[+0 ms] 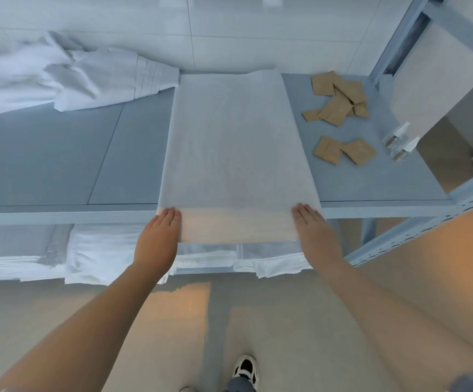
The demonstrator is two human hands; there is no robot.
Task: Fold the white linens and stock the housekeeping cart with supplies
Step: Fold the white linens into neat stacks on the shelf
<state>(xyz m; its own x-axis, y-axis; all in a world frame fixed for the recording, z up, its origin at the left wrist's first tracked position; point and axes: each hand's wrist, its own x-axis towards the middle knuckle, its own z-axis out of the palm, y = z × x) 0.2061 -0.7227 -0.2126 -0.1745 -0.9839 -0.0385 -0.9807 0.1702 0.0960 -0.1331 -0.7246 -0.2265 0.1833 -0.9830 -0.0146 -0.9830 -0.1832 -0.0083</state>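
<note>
A long white linen lies flat on the grey shelf top, folded into a narrow strip whose near end hangs over the front edge. My left hand rests with straight fingers on the strip's near left corner. My right hand lies flat on the near right corner. A crumpled heap of white linens sits at the back left of the shelf.
Several brown paper packets lie scattered at the right of the shelf, with two small clear spray bottles beyond them. Folded white linens are stacked on the lower shelf. A metal rack upright stands at the right.
</note>
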